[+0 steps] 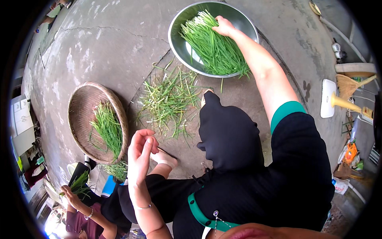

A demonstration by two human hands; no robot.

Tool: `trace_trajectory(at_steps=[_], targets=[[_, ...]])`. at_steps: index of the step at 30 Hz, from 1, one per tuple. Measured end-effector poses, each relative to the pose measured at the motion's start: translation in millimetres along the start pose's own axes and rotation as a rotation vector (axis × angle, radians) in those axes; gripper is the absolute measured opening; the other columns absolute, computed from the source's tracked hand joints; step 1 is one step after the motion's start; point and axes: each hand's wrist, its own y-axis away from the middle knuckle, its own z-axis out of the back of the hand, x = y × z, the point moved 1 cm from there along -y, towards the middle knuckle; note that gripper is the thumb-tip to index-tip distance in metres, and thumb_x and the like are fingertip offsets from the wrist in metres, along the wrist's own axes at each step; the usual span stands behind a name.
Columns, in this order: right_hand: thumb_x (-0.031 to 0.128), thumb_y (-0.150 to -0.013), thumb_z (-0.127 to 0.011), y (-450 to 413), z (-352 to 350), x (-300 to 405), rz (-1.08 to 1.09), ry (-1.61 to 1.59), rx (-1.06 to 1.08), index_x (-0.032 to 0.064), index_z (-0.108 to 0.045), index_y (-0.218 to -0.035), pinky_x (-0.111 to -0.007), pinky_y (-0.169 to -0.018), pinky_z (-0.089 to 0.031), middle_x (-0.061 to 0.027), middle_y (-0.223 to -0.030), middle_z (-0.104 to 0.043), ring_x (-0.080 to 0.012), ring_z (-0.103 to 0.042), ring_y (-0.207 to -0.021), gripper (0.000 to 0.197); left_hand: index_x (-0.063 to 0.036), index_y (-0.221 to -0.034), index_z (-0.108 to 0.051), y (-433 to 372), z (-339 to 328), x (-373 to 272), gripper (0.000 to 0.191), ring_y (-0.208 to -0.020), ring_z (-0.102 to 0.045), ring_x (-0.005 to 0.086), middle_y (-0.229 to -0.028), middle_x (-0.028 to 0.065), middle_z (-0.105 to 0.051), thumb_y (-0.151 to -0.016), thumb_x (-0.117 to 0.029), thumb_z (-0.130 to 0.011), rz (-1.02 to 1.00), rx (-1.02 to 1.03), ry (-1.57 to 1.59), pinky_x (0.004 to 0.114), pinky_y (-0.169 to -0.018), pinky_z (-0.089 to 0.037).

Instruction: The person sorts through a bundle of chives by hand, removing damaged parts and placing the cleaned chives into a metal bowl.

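My right hand (225,27) reaches into a wide stainless steel basin (178,41) and touches the pale stem ends of a large bundle of garlic chives (213,50). Its fingertips are partly hidden, so whether they grip any stalks is unclear. Bent up in front of my lap, my left hand (142,152) is loosely curled, thumb apart from the fingers, holding nothing. Left of it lies a round woven bamboo basket (82,119) with a smaller bunch of chives (109,125). Loose trimmings and yellowed leaves (168,101) are scattered on the concrete between basket and basin.
At lower left, a seated co-worker's hand (71,197) holds a small bunch of chives (80,185). More chives (116,170) lie below the basket, close to a blue object (109,185). A straw broom (347,85) and a white-and-yellow tool (328,98) stand at right.
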Motion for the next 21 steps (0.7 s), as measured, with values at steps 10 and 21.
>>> trace_trajectory(at_steps=[10,21], targets=[[0.024,-0.083,-0.066,28,-17,-2,0.329,-0.002,-0.347,0.0133,-0.061,-0.108,-0.043,-0.087,-0.048,-0.0146,-0.103,-0.062,-0.034,-0.059,-0.1,0.028,0.0003,-0.11,-0.053,-9,-7,-4,0.017,-0.073,-0.05,0.0077,-0.082,0.0014,-0.055,-0.098,-0.011,-0.05,0.057,-0.003,-0.084,0.021,-0.068,-0.043],[0.016,-0.082,-0.063,80,-55,-26,0.218,0.083,-0.146,0.006,-0.062,-0.086,-0.045,-0.075,-0.049,-0.0123,-0.086,-0.063,-0.0328,-0.062,-0.086,0.012,0.0029,-0.107,-0.053,-17,-5,11,0.015,-0.073,-0.054,0.0095,-0.082,0.0036,-0.056,-0.092,0.0,-0.052,0.181,-0.052,-0.097,0.022,-0.07,-0.046]])
